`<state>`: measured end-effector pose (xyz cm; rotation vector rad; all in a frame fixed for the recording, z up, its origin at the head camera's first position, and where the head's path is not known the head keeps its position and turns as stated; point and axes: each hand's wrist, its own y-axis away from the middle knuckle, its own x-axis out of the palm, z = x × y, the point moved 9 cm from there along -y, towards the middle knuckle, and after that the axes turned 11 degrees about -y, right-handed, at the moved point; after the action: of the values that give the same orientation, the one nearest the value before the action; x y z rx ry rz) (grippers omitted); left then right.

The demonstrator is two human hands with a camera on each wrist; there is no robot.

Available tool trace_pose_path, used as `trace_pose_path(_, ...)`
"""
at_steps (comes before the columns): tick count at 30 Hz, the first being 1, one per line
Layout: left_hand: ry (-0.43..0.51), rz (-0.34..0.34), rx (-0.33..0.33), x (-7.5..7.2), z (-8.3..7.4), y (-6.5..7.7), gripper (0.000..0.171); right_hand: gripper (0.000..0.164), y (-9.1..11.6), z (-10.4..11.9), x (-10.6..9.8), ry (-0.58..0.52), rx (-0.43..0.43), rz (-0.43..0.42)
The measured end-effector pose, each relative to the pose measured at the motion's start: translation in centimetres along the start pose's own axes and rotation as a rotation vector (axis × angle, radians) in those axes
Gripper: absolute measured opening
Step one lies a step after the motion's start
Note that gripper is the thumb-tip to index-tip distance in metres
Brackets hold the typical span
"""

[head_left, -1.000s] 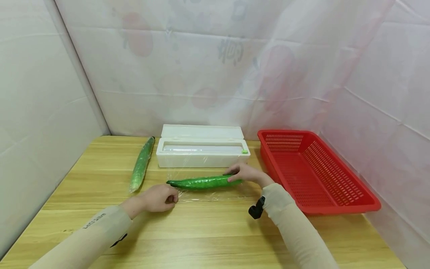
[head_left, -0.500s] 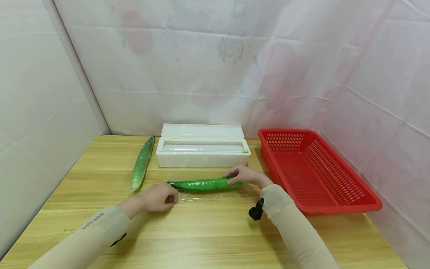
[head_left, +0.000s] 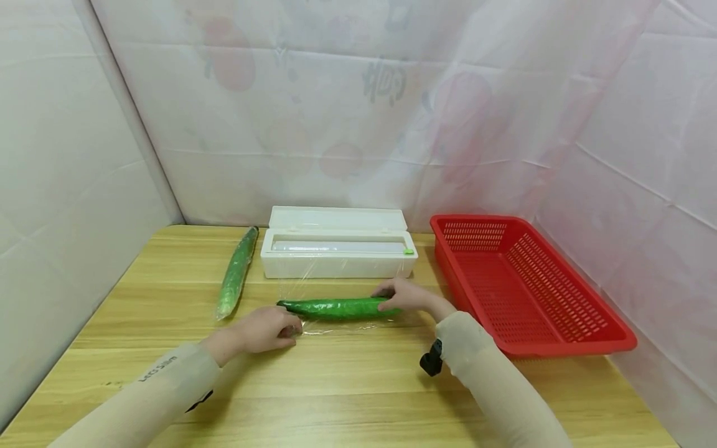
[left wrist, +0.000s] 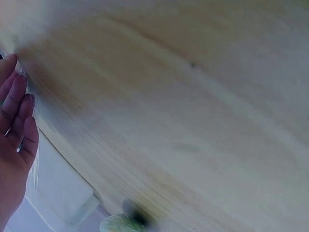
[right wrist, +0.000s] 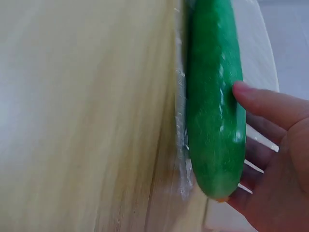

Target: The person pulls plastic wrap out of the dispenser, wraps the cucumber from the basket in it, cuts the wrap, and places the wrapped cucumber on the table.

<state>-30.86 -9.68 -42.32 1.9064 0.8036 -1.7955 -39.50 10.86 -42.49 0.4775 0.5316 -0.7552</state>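
Observation:
A green cucumber (head_left: 336, 308) lies crosswise on a sheet of clear cling film (head_left: 313, 285) that runs out from a white dispenser box (head_left: 336, 269). My left hand (head_left: 263, 328) pinches the film's near edge beside the cucumber's dark stem end; in the left wrist view the film (left wrist: 36, 169) hangs by the fingers, and the pinch is partly cut off. At the other end, my right hand (head_left: 407, 295) holds the cucumber. In the right wrist view its thumb rests on top of the cucumber (right wrist: 215, 106), with the fingers behind, and crinkled film (right wrist: 181, 121) runs alongside.
Another cucumber (head_left: 238, 274), wrapped in film, lies at the left of the wooden table (head_left: 336, 392). The dispenser's lid (head_left: 338, 219) stands raised, with a green slider (head_left: 408, 252) at its front right. A red basket (head_left: 456, 283) stands at the right, near the sheeted wall.
The cucumber has shifted slightly toward me, with the right hand on it. My left fingertips have moved a little to the right along the film's edge.

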Motion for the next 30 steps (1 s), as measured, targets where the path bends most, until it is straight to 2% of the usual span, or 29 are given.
trace_pose_path(4,-0.043,-0.021,0.029,0.0,-0.3,-0.1,0.007,0.043,0.5,1.4,0.5,0.205,-0.013,-0.053)
trace_pose_path(8,-0.119,-0.055,0.072,-0.1,-0.6,-0.1,0.007,0.040,1.2,3.1,1.3,0.419,-0.103,-0.088)
trace_pose_path(12,-0.192,-0.109,0.101,-0.3,-0.9,-0.1,0.005,0.033,1.7,4.1,1.9,0.557,-0.173,-0.113)
trace_pose_path(16,-0.213,-0.116,0.092,-0.3,-0.7,0.0,0.010,0.027,1.8,4.5,2.0,0.569,-0.200,-0.128)
trace_pose_path(21,-0.197,-0.109,0.075,-0.4,-0.7,-0.1,0.013,0.023,1.6,4.5,1.7,0.526,-0.192,-0.133)
trace_pose_path(30,-0.168,-0.068,0.001,-0.1,-0.1,0.1,0.008,0.022,1.4,4.3,1.8,0.535,-0.170,-0.129)
